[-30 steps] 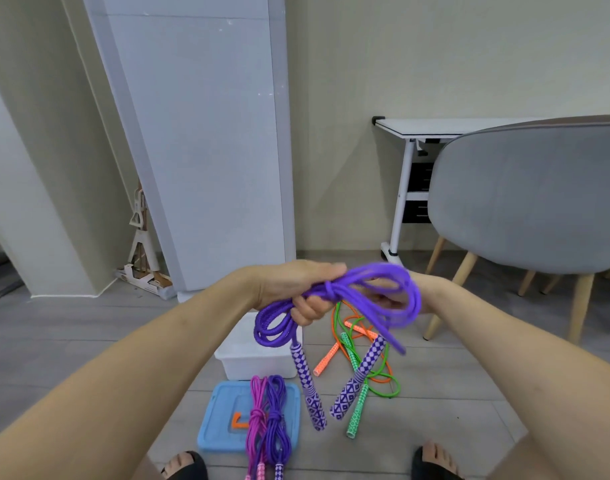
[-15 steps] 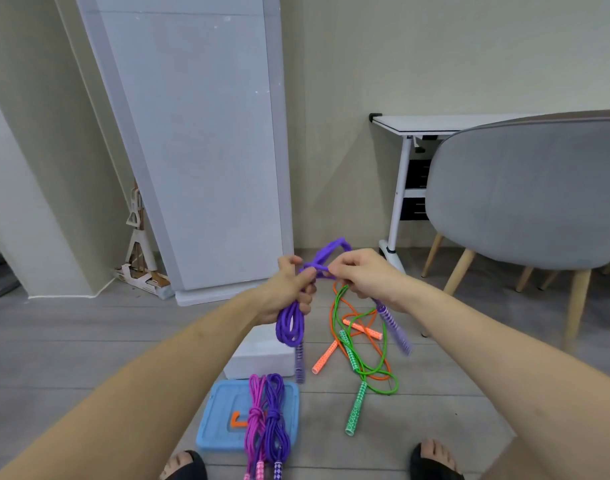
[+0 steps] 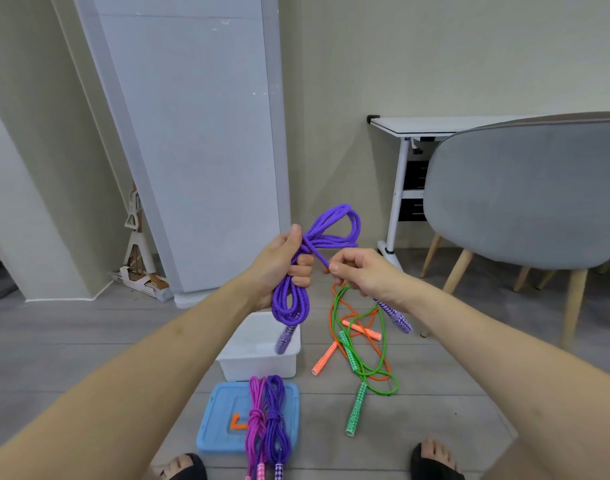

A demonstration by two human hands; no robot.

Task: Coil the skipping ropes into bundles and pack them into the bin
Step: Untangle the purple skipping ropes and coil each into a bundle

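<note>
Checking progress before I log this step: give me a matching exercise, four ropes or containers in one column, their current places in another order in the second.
Things:
1. purple braided skipping rope
2. pink and purple tied rope bundles
3. green and orange loose plastic ropes
4. white plastic bin

Places:
A. tangled on the floor, right of the bin
B. on the floor, beyond the blue plastic lid
C. gripped by the left hand, a strand pinched by the right hand
D. lying on the blue lid

Pairs: 1-C, 2-D, 3-A, 4-B
</note>
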